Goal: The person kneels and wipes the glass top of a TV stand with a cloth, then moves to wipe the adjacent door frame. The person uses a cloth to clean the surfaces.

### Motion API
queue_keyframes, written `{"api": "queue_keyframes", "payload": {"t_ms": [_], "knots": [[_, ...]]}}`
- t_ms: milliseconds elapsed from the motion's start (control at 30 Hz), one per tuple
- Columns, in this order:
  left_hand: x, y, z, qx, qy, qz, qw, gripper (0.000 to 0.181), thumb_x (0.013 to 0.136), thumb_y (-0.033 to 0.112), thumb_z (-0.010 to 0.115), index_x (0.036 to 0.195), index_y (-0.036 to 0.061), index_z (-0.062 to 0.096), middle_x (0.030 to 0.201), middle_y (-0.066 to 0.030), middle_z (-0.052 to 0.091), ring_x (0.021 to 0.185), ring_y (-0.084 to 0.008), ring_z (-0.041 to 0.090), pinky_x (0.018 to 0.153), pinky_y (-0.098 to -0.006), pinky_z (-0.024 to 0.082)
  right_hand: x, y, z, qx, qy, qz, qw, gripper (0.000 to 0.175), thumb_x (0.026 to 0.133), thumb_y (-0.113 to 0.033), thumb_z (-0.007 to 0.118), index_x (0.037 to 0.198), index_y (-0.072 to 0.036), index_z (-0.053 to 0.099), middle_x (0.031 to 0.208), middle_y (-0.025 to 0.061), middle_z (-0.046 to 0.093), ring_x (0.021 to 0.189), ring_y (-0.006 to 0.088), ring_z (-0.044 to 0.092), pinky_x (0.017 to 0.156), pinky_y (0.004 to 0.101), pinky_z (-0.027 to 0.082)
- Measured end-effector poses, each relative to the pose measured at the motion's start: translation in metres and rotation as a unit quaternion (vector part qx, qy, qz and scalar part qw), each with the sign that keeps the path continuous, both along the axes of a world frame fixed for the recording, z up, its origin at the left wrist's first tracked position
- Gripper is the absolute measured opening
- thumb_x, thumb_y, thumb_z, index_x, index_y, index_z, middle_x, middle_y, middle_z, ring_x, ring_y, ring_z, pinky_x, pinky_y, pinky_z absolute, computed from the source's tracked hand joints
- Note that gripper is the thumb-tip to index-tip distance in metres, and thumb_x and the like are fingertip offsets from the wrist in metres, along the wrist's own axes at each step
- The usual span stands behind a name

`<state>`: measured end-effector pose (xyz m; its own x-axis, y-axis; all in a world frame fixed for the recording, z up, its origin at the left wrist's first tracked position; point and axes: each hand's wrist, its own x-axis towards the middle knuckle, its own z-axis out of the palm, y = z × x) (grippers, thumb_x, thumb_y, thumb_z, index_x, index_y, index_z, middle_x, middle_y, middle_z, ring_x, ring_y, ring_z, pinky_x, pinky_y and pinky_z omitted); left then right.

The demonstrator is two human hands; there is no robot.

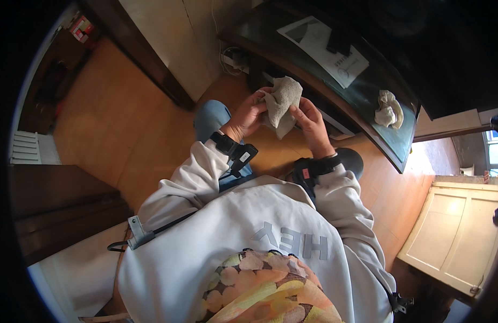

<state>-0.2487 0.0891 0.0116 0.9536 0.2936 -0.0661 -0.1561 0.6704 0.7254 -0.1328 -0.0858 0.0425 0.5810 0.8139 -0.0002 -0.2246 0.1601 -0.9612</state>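
Note:
A grey-beige cloth [286, 95], bunched and folded, is held up between both hands in front of my knees. My left hand [249, 115] pinches its left side, the thumb on top and the fingers partly behind the cloth. At its right side, my right hand [312, 123] grips the edge with thumb and fingers. The cloth's lower corners hang loose over the wooden floor [269, 152]. Each wrist wears a black strapped device.
Before me stands a dark cabinet with a glass top [358, 103]. On it lie printed papers [323, 52], a dark object [338, 42] and a crumpled white cloth [388, 111]. White cables [231, 60] run behind its left end. A cream panelled door [451, 226] is at right.

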Motion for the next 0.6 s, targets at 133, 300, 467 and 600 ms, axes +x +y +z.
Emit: {"api": "queue_keyframes", "payload": {"t_ms": [133,300,467,600], "knots": [[-0.004,-0.003,0.002,0.093,-0.007,0.034,0.995,0.04,0.096,0.0,0.052,0.136,0.0078,0.054,0.126,-0.0079,0.064,0.111,-0.019,0.066,0.094,-0.0353,0.057,-0.011,-0.012,-0.012,0.046,0.055,-0.084,0.994,0.043,0.094,-0.009,0.074,0.13,0.003,0.054,0.122,0.0081,0.067,0.112,0.0154,0.063,0.103,0.0304,0.047],[-0.012,-0.007,0.009,0.025,0.024,-0.015,0.999,0.037,0.098,0.011,0.051,0.134,0.0046,0.057,0.122,-0.0095,0.067,0.113,-0.0208,0.066,0.095,-0.0402,0.056,-0.01,-0.029,-0.02,0.06,0.104,-0.097,0.988,0.041,0.093,-0.006,0.073,0.128,0.002,0.054,0.122,0.0086,0.067,0.112,0.0167,0.064,0.102,0.0318,0.048],[-0.013,-0.011,0.016,-0.017,0.029,-0.036,0.999,0.053,0.1,0.041,0.058,0.137,0.0034,0.057,0.127,-0.0103,0.066,0.116,-0.0201,0.065,0.098,-0.0394,0.054,-0.018,-0.036,-0.024,0.072,0.079,-0.115,0.988,0.044,0.092,-0.005,0.074,0.129,0.001,0.052,0.121,0.0071,0.065,0.113,0.0165,0.062,0.102,0.032,0.048],[-0.009,-0.011,0.011,0.164,0.063,-0.019,0.984,0.044,0.093,0.032,0.075,0.125,0.0031,0.065,0.118,-0.0051,0.07,0.108,-0.0144,0.066,0.096,-0.0306,0.052,-0.027,-0.037,-0.025,0.04,0.044,-0.128,0.99,0.049,0.091,-0.005,0.076,0.132,-0.001,0.05,0.122,0.0065,0.062,0.116,0.0165,0.06,0.102,0.0315,0.047]]}}
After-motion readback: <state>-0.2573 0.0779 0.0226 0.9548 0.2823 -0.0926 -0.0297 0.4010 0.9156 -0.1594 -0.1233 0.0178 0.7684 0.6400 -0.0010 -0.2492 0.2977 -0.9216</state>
